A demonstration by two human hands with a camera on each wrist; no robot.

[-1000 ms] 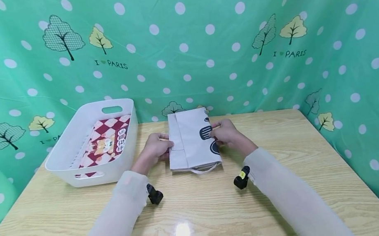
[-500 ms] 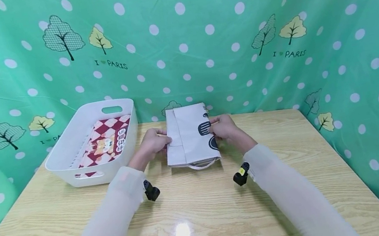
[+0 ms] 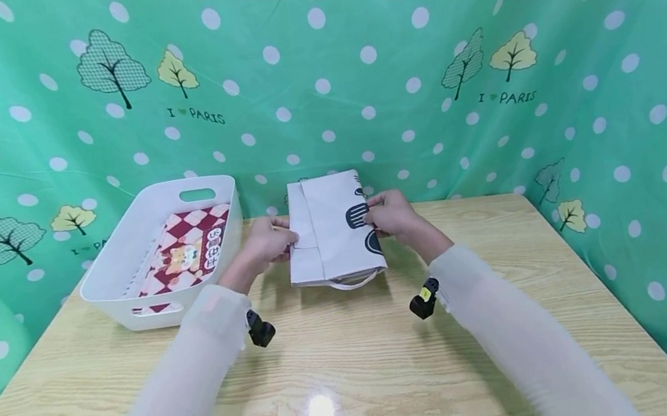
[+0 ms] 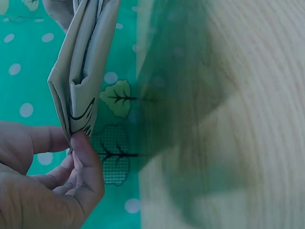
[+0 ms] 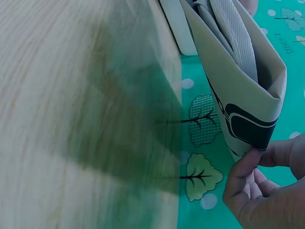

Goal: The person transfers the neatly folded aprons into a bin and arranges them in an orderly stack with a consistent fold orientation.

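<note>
A folded off-white apron [image 3: 336,226], printed with dark kitchen utensils, is held between both hands above the far middle of the table. A thin strap loops out at its near edge. My left hand [image 3: 263,242] pinches the left edge, thumb on top; in the left wrist view that hand [image 4: 52,181] grips a corner of the layered cloth [image 4: 83,90]. On the right edge, my right hand [image 3: 394,215] pinches beside the spatula print. The right wrist view has its thumb and fingers [image 5: 243,174] on the printed corner, with the folds [image 5: 271,78] gaping above. Fingertips underneath are partly hidden.
A white plastic basket [image 3: 191,307] with handle holes stands at the left of the wooden table [image 3: 360,365]. In it lies a flat red and white checked thing [image 3: 197,223] with a cartoon animal. A green dotted curtain [image 3: 392,80] hangs behind and at the sides.
Both hands have raised the apron and shifted it slightly away and to the left, keeping their grip on its two sides. The basket stays put.
</note>
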